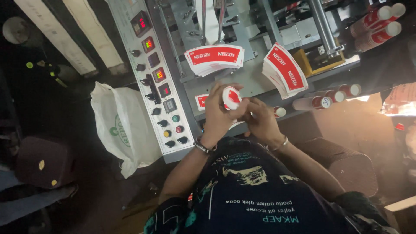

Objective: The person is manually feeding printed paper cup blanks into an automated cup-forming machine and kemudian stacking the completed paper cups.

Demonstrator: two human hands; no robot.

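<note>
While both hands are meeting at chest height over the machine's front edge, I'm watching the left hand [220, 113] closing its fingers round a small red-and-white paper cup [231, 98], open mouth/rim turned toward the camera. The right hand [261, 120] is pressing in beside it, fingertips touching the cup's lower side, so the hands are together and both are on the cup.

Handling, my read: cup is looking very light, thin-walled, easy to crush (paper stock, prob. no stiffness except at the rolled rim). Best hold is around the wall just under the rim w/ light pinch, not on the mouth itself. Surface likely a bit slick from the print coat; can't confirm.

Packaging/labels by place:
- fan-shaped stack of flat cup blanks [215, 59], red panel w/ white border, is sitting up-centre on the machine bed.
- second stack of blanks [285, 70], same colours, is leaning tilted to the right of it.
- nested cup sleeves [376, 26] are lying top right; more finished cup stacks [326, 99] are lying on their sides right of the hands.
- control panel [158, 82], long pale strip w/ red digit displays plus green/red/yellow buttons, is running diagonally on the left.
- white plastic bag [123, 125] w/ green round logo is hanging below-left of the panel.
</note>
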